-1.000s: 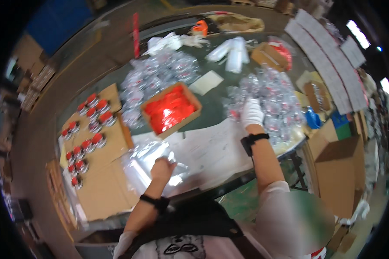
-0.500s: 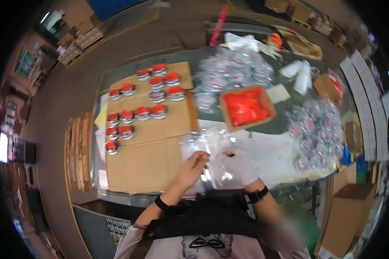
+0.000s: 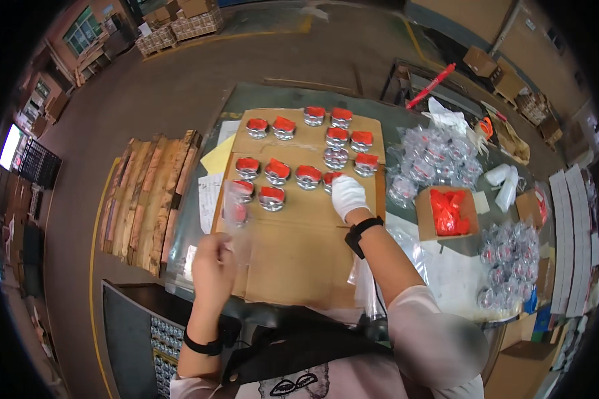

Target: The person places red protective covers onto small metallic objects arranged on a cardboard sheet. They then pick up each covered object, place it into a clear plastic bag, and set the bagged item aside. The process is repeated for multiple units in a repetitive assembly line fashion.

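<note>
My bare left hand pinches a clear plastic bag, held upright over the left edge of the cardboard sheet. Through the bag a red-topped piece shows faintly. My right hand, in a white glove, reaches across the sheet with its fingers closed around a round silver part with a red piece on top. Several more such silver parts stand in loose rows about it, among them one without red on top. More clear bags hang by the table's front edge, under my right forearm.
Right of the sheet stands a small carton of red pieces. Bagged parts lie in a far heap and a right-hand heap. Wooden pallets stand left of the table; a bin of silver parts is at lower left.
My view has turned left. The left hand has lifted a clear bag away leftward from the bag pile; the right hand has left the pile and come onto a silver part.
</note>
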Demonstrator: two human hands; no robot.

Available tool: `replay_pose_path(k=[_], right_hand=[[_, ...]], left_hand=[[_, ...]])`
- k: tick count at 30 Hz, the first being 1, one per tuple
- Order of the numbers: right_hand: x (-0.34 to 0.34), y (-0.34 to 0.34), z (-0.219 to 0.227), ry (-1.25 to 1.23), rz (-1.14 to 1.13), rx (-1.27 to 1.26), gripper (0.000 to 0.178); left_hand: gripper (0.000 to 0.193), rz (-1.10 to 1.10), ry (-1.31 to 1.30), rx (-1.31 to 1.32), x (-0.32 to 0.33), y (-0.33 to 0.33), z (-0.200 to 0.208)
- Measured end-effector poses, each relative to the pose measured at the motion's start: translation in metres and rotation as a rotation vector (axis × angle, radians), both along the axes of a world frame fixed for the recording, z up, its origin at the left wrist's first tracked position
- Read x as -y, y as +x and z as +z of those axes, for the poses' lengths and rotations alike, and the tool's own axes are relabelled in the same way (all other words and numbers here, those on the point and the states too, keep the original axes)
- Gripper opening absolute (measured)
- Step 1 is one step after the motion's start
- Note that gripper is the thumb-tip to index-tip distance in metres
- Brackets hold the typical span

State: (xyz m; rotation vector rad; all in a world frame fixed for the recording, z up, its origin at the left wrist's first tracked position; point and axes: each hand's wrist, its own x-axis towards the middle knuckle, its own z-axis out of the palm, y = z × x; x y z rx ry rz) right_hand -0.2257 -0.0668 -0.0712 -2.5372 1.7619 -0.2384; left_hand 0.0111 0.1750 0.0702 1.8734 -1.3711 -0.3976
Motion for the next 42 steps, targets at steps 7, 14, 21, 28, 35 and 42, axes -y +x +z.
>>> replay_pose_path(k=[7, 14, 21, 28, 35, 42], right_hand=[[-0.041, -0.025, 0.009, 0.617, -0.121, 0.488, 0.023], [-0.207, 0.020, 0.019, 0.220, 0.093, 0.519, 0.021], [-0.203, 0.042, -0.014, 0.486, 0.196, 0.502, 0.024], [-0.198, 0.011, 0.111, 0.781, 0.331, 0.890, 0.024], [-0.166, -0.026, -0.002, 0.095, 0.203, -0.026, 0.012], [-0.152, -0.029, 0.050, 0.481, -0.010, 0.612, 0.016]], left_hand=[[0.020, -0.291, 0.393, 0.067, 0.032, -0.026, -0.124], [0.026, -0.162, 0.239, -0.553, 0.017, -0.059, -0.184], [0.018, -0.422, -0.188, -0.074, -0.016, -0.075, -0.102], [0.034, 0.110, 0.049, -0.860, -0.017, -0.028, -0.086], [0.033, -0.119, 0.155, -0.732, -0.035, -0.031, -0.079], [0.032, -0.118, 0.180, -0.689, -0.049, -0.034, -0.078]])
